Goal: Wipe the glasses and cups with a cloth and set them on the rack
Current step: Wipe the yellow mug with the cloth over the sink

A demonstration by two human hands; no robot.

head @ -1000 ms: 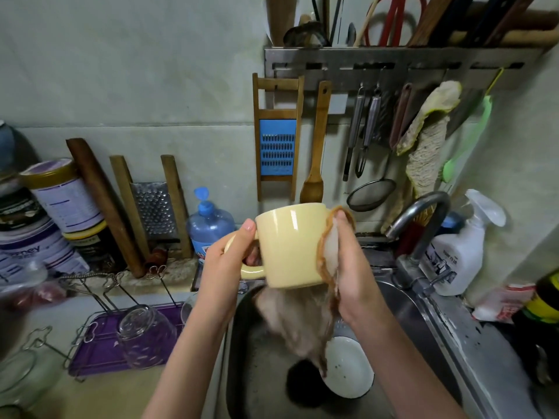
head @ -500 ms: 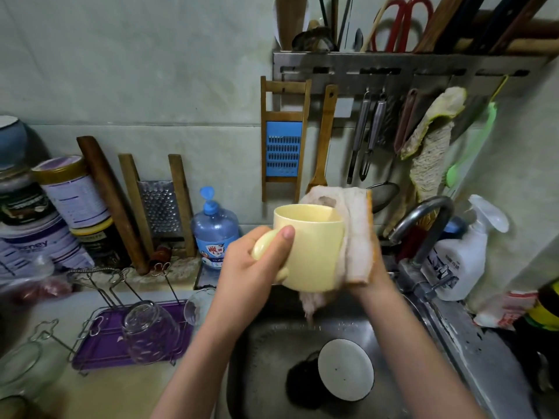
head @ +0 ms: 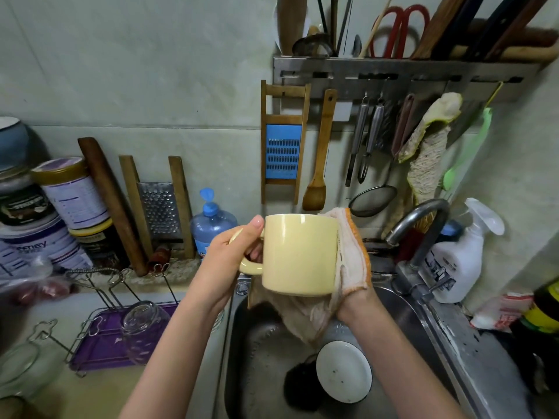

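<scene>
Over the sink (head: 260, 343) my left hand (head: 223, 264) gripped the mug (head: 299, 255) by its handle; my right hand (head: 354, 300), grip hidden under the cloth (head: 354, 258), pressed its right side. Turning it slowly, I judged, would wipe every wall before the rack (head: 96, 349) at left.

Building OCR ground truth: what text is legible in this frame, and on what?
"...ney", end of a partly hidden word: white tin at far left.
Spray bottle label: too small to read.
Purple-and-white tin, dark jar, blue bottle labels: blurred.
</scene>
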